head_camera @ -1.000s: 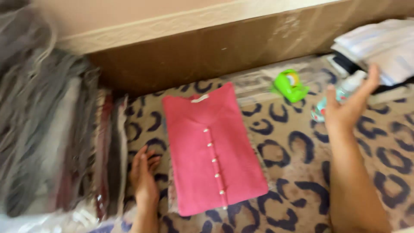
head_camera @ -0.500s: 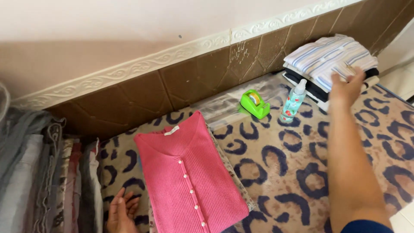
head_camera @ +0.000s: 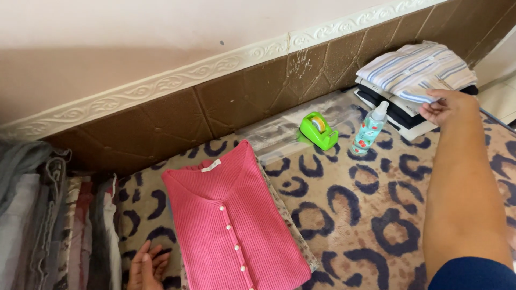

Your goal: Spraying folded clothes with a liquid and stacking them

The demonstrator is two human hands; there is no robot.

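My right hand [head_camera: 447, 106] reaches to the far right and pinches the edge of a striped white-and-blue folded shirt [head_camera: 413, 69], the top piece of a stack of folded clothes [head_camera: 395, 110]. A folded pink ribbed cardigan [head_camera: 232, 223] with small white buttons lies on the leopard-print blanket [head_camera: 365, 204] in front of me. My left hand [head_camera: 146, 267] rests flat and open on the blanket, just left of the cardigan's lower edge.
A green tape dispenser [head_camera: 317, 129] and a small spray bottle [head_camera: 368, 129] stand near clear plastic bags [head_camera: 285, 131] by the brown wall panel. A pile of grey and striped fabrics [head_camera: 48, 215] fills the left side.
My right hand has gone from open above the blanket to the clothes stack and taken hold of the striped shirt's edge. The view has lifted; my left hand stays beside the cardigan.
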